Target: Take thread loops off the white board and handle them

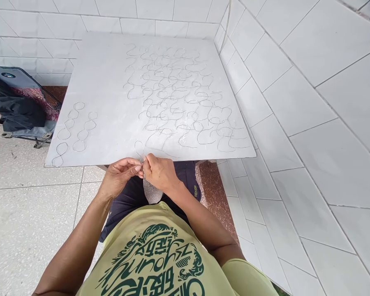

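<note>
Close together at the table's front edge, my two hands pinch a thin dark wire [139, 144]. One loop of it stands up above the fingers; the rest is hidden in my grip. My left hand [121, 172] holds it between thumb and fingertips. Beside it, my right hand [160, 170] is closed with its fingers curled, gripping the same wire. At the table's left lie several wires shaped like figure eights, one of them a darker figure-eight wire [59, 155] near the front corner. Many loose wavy wires [172, 98] spread over the middle and right.
The white tabletop [101, 70] reaches back to a tiled wall [166, 28]. Another tiled wall [283, 102] runs along the right side. To the left stands a folding chair [33, 92] with dark cloth [21, 113] on it.
</note>
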The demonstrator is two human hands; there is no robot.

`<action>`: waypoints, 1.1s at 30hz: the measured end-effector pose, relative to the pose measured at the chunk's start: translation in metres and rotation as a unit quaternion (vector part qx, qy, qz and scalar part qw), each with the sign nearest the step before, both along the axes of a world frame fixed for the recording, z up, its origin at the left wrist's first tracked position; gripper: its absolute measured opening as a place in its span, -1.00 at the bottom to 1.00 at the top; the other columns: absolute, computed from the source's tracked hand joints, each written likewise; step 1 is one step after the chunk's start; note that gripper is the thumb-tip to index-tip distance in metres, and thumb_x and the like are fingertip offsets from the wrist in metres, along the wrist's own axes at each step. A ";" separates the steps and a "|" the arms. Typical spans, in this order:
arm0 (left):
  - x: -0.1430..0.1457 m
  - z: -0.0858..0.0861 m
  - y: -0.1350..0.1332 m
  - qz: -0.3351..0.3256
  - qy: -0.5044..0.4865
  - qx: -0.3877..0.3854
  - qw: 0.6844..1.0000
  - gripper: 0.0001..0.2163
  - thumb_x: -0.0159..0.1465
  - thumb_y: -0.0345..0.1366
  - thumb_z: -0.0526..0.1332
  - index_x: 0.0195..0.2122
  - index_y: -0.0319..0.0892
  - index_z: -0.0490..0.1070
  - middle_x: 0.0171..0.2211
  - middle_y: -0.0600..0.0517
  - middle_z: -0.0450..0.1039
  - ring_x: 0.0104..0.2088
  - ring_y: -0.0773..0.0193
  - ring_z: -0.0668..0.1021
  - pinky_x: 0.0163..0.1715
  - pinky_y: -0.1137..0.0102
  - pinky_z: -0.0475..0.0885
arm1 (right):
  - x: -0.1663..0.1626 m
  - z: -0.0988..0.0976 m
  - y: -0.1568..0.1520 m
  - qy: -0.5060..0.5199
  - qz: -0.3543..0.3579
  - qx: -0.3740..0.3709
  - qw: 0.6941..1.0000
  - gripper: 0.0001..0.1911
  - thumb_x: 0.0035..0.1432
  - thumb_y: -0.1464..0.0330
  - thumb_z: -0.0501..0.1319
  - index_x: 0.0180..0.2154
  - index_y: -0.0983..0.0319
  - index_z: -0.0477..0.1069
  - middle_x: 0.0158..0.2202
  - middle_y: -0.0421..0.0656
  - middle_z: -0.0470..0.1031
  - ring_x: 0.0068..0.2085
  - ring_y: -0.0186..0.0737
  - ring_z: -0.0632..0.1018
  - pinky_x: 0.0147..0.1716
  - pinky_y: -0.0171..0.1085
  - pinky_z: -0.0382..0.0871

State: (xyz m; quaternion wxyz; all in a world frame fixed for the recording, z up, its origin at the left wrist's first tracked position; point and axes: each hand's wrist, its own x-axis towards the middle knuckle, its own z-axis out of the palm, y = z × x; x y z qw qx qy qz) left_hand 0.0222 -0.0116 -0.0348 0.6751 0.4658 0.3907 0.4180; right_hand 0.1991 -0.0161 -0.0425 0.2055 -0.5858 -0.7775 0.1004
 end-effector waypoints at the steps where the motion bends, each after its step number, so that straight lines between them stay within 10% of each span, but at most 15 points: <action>1: 0.000 -0.001 0.000 -0.005 -0.002 0.001 1.000 -0.85 0.26 -0.25 0.48 -0.22 -0.20 0.65 -0.40 -0.04 0.63 -0.37 0.25 0.63 -0.25 0.35 0.57 | 0.000 0.001 0.000 0.008 -0.008 -0.011 1.000 -0.72 0.49 0.35 0.03 -0.29 0.23 0.40 -0.49 -0.20 0.55 -0.50 -0.28 0.49 -0.48 -0.24 -0.03; 14: -0.001 0.007 -0.006 0.022 0.080 0.035 0.996 -0.79 0.27 -0.18 0.46 -0.21 -0.20 0.58 -0.40 -0.03 0.61 -0.35 0.21 0.64 -0.20 0.29 0.57 | 0.010 0.011 -0.008 -0.008 0.049 0.058 0.997 -0.73 0.52 0.31 0.03 -0.21 0.24 0.42 -0.33 -0.10 0.59 -0.33 -0.22 0.55 -0.45 -0.20 0.00; 24: 0.012 0.010 -0.016 0.074 0.117 0.076 0.987 -0.80 0.27 -0.19 0.46 -0.23 -0.16 0.52 -0.39 0.02 0.59 -0.36 0.24 0.63 -0.20 0.31 0.56 | -0.002 0.006 -0.012 0.009 -0.087 0.061 0.994 -0.47 0.56 0.15 0.00 -0.43 0.24 0.43 -0.55 -0.10 0.54 -0.55 -0.29 0.44 -0.49 -0.19 -0.11; 33: 0.018 0.017 -0.022 0.111 0.174 0.077 0.975 -0.85 0.26 -0.24 0.42 -0.30 -0.14 0.49 -0.40 0.06 0.57 -0.41 0.26 0.61 -0.28 0.32 0.58 | 0.001 0.011 -0.009 0.010 -0.015 0.045 0.999 -0.40 0.58 0.10 -0.08 -0.38 0.25 0.48 -0.49 -0.05 0.57 -0.48 -0.24 0.52 -0.48 -0.20 -0.02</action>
